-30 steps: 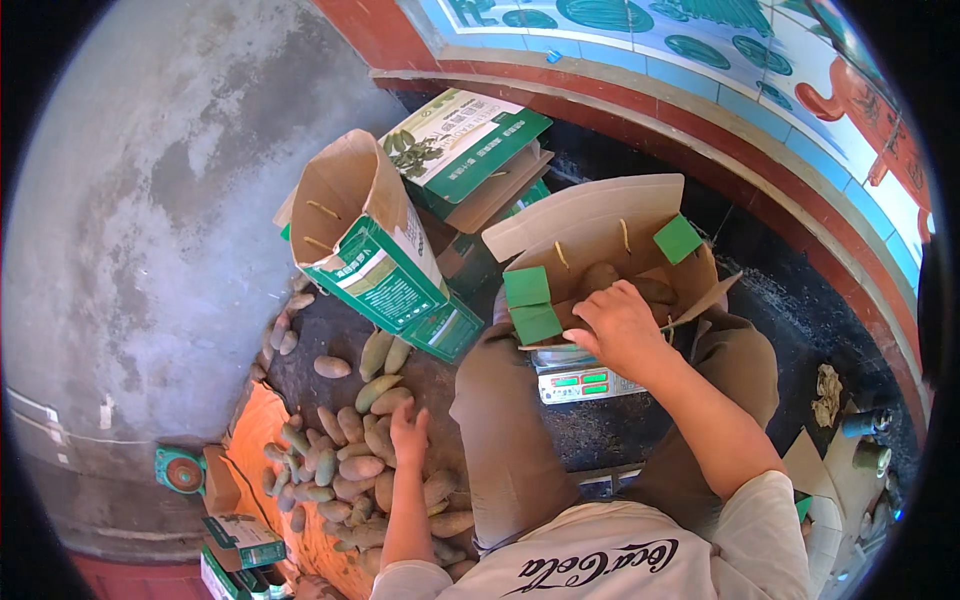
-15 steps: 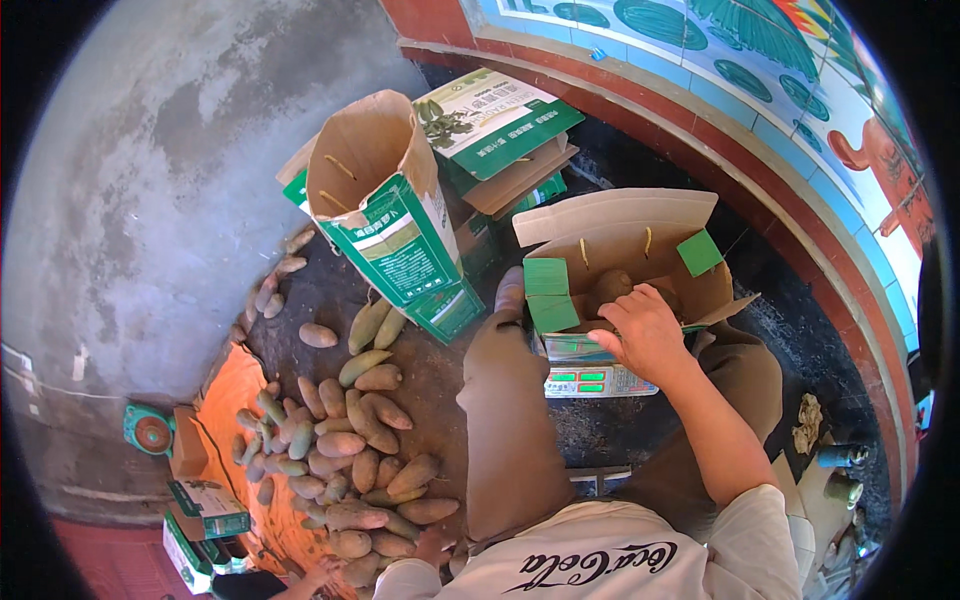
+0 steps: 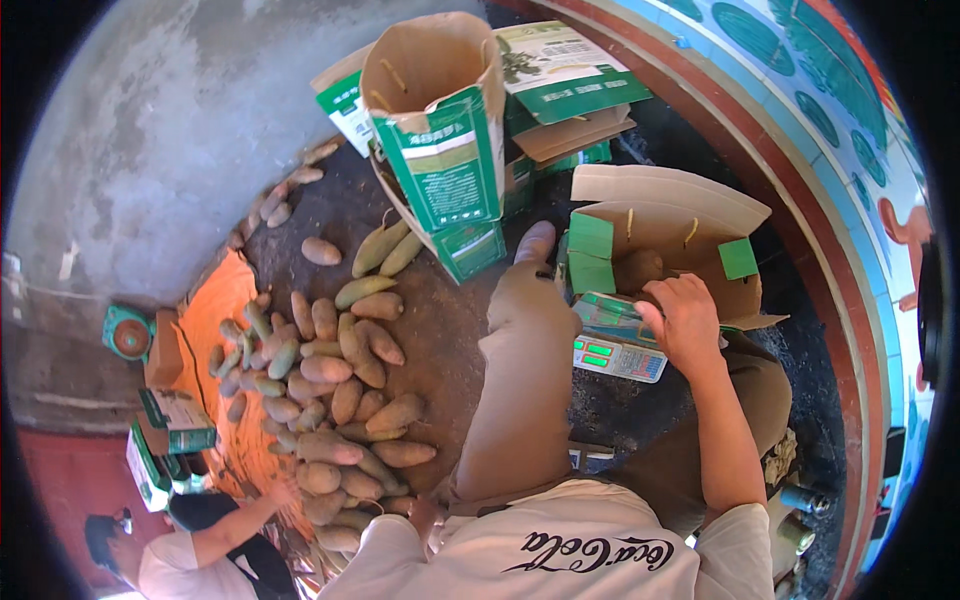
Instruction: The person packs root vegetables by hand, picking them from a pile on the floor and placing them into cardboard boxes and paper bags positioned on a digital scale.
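My right hand (image 3: 685,318) is at the near wall of an opened green-and-brown carton (image 3: 745,210), thumb outside and fingers curled over the edge. Brown, oblong produce like large tubers (image 3: 640,268) shows inside, partly hidden by the hand. The carton rests on a digital scale (image 3: 620,358) with lit green displays. By my left thigh, my left hand (image 3: 426,515) is close to a heap of long brown and greenish tubers (image 3: 345,400). The sleeve and shadow hide most of its fingers.
A tall open carton (image 3: 440,130) stands ahead, with a flatter printed carton (image 3: 575,85) beside it. An orange sheet (image 3: 222,310) lies under part of the heap. At lower left another person (image 3: 200,550) reaches toward the heap, near small cartons (image 3: 178,420) and a green round-dial scale (image 3: 128,332).
My right hand has drawn back from over the produce to the carton's near edge. The view has shifted, and more of the other person shows at lower left.
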The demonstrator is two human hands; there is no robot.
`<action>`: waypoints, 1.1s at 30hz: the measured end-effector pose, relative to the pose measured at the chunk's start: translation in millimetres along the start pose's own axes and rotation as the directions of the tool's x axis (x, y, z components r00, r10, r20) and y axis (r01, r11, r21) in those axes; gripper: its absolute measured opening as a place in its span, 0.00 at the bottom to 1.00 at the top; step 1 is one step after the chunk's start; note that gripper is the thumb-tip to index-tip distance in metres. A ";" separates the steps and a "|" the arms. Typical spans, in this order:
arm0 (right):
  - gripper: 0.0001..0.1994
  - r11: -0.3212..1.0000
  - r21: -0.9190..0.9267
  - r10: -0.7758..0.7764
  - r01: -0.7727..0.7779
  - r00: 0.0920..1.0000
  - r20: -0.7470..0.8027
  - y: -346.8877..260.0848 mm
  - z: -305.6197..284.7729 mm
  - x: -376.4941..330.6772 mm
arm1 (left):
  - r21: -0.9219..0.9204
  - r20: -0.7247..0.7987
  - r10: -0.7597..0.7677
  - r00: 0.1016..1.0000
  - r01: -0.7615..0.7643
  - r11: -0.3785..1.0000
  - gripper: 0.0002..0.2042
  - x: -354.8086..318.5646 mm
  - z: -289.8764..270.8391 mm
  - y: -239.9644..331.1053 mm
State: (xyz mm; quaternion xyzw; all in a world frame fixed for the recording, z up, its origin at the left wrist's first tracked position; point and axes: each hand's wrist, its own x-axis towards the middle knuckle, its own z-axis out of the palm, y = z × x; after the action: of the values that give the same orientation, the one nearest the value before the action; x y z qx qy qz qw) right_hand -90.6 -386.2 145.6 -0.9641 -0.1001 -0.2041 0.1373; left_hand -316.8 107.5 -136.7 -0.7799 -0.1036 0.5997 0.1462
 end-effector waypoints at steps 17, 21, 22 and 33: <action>0.13 1.000 -0.002 0.008 -0.008 1.000 -0.008 -5.9 3.6 -1.6 | -0.379 -0.032 -0.061 0.998 0.044 0.924 0.34 6.3 16.3 0.2; 0.13 0.999 0.013 0.031 -0.031 0.999 -0.008 -10.3 2.4 2.4 | 0.002 -0.111 0.193 0.975 -0.194 0.981 0.33 29.4 -6.2 -8.8; 0.12 0.999 0.025 0.027 -0.027 1.000 -0.008 -12.0 3.2 3.7 | -0.019 -0.157 0.223 0.962 -0.229 0.973 0.34 37.0 -18.4 -10.5; 0.14 0.998 0.037 0.059 -0.058 0.998 -0.026 -5.7 6.8 -8.3 | -0.387 -0.797 0.027 0.604 -0.543 0.745 0.36 -40.4 -205.0 -6.2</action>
State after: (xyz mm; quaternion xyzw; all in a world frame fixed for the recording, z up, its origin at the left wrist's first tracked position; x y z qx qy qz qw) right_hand -97.1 -379.9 137.5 -0.9611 -0.0736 -0.2109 0.1622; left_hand -129.2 78.5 -49.2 -0.9642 -0.0825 0.1746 -0.1815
